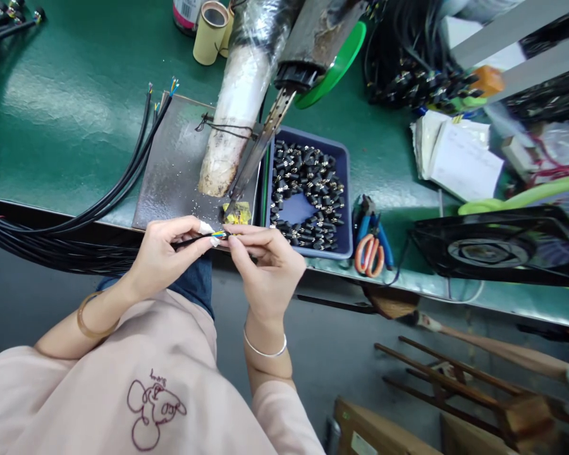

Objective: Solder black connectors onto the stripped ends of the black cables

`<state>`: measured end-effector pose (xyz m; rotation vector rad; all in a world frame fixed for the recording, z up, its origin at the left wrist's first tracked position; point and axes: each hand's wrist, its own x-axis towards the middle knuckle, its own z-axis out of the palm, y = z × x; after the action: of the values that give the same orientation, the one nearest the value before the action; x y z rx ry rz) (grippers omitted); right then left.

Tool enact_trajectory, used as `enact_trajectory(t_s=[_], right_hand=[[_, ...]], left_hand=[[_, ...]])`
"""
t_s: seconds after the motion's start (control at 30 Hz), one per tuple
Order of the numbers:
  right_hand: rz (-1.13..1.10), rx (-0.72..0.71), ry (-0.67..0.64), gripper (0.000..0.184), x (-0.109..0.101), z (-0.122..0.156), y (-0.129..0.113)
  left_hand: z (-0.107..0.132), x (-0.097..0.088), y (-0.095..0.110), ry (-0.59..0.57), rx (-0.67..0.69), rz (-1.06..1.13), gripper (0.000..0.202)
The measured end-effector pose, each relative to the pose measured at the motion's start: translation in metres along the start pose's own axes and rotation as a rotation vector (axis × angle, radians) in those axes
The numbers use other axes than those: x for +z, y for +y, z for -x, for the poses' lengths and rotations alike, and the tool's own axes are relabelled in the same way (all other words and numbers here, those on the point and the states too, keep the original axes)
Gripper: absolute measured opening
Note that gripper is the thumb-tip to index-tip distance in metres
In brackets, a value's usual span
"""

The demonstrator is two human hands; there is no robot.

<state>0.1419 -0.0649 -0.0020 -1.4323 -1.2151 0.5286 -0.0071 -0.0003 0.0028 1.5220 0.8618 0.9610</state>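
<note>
My left hand (pixel 173 249) pinches a black cable (pixel 187 242) close to its stripped end, where yellow, blue and other coloured wires (pixel 218 234) fan out. White tape wraps its thumb and index fingertips. Against those wires, my right hand (pixel 265 259) holds a small black connector (pixel 226 234) between thumb and fingers, partly hidden by them. Both hands meet at the bench edge, just below a yellow sponge-like piece (pixel 238 213). Above it, a soldering iron (pixel 260 145) points down beside a plastic-wrapped tube (pixel 227 120).
A blue tray (pixel 346 189) of black connectors stands right of the hands. Beside it lie orange-handled scissors (pixel 370 254) and blue-handled pliers (pixel 386 243). A bundle of black cables (pixel 66 249) hangs along the left edge. A black fan (pixel 493 246) is at right, a wooden stool (pixel 455 379) below.
</note>
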Motion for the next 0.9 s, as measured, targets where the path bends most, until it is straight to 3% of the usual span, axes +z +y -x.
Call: enact_trajectory(t_s=[0.27,0.6,0.9], right_hand=[[0.362,-0.488,0.059,0.018,0.001,-0.008,0.005],[0.327,-0.441,0.078,0.018,0.003,-0.016,0.008],[0.365,-0.509,0.086,0.018,0.002,-0.022,0.009]], left_hand=[[-0.004,0.001,0.003,-0.016,-0.069,0.003,0.017],[-0.01,0.002,0.0,0.027,-0.141,0.011,0.019],[-0.011,0.004,0.0,0.031,-0.145,0.008,0.02]])
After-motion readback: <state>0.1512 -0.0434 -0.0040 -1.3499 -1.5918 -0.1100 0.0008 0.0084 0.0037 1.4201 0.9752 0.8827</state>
